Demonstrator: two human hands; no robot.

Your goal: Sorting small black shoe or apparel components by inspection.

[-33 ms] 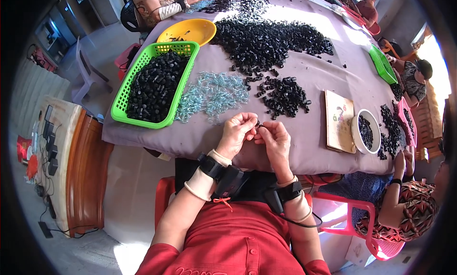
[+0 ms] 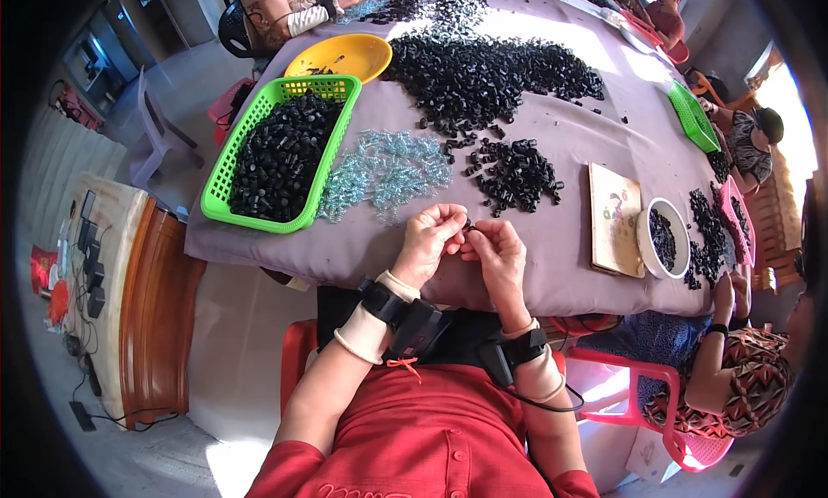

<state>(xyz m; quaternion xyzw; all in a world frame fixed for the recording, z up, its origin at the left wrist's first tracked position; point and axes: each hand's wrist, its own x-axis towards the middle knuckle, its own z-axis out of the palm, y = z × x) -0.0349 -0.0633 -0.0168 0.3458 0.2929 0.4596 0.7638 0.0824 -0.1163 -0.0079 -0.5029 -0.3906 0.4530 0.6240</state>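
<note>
My left hand [image 2: 429, 242] and my right hand [image 2: 498, 255] meet fingertip to fingertip over the near edge of the table. Between them a small black piece [image 2: 469, 226] shows, pinched by the right thumb and fingers. The left thumb and forefinger are pressed together beside it; what they grip is hidden. Just beyond my left hand lies a heap of clear bluish, coil-like pieces [image 2: 388, 172]. A small pile of short black cylindrical pieces [image 2: 516, 175] sits beyond my right hand. A green basket [image 2: 302, 218] full of black cap-like pieces stands to the left.
A yellow bowl [image 2: 366, 58] stands behind the basket, near a large black heap [image 2: 483, 75]. To the right are a booklet [image 2: 608, 239] and a white bowl [image 2: 645, 248] of black pieces. Other people sit around the cloth-covered table [image 2: 561, 282], one on a pink chair [image 2: 668, 390].
</note>
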